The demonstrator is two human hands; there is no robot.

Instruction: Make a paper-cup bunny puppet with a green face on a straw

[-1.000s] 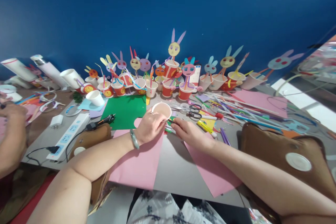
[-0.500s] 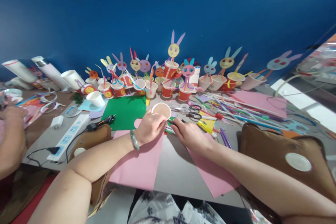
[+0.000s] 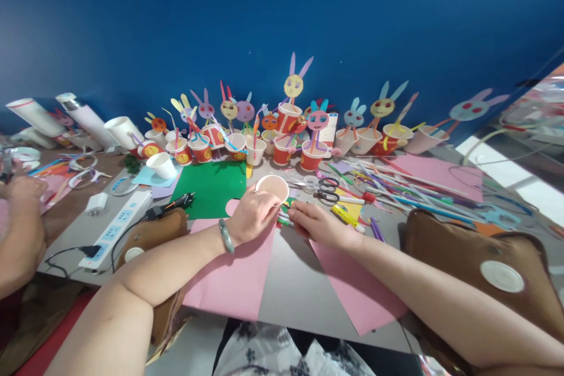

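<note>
- While the red cups (image 3: pixel 311 158) at the back carry round yellow emblems, their lettering is too small to read; same for the screen of the phone (image 3: pixel 333 129)
- Bare grey table (image 3: pixel 286 288) runs between left pink sheet (image 3: pixel 233 282) and right pink sheet (image 3: pixel 356 302), from below the hands to the near edge
- Room bounded at far right by brown cushion (image 3: pixel 449 241), at left by power strip (image 3: pixel 112 235); scissors (image 3: pixel 321 188) lie just beyond the right hand (image 3: pixel 317 224)
- Left hand (image 3: pixel 252 211) clamped on paper cup (image 3: pixel 274 185), mouth tilted up
- Right hand just right of cup, fingers bunched; cannot tell whether they grip anything
</note>
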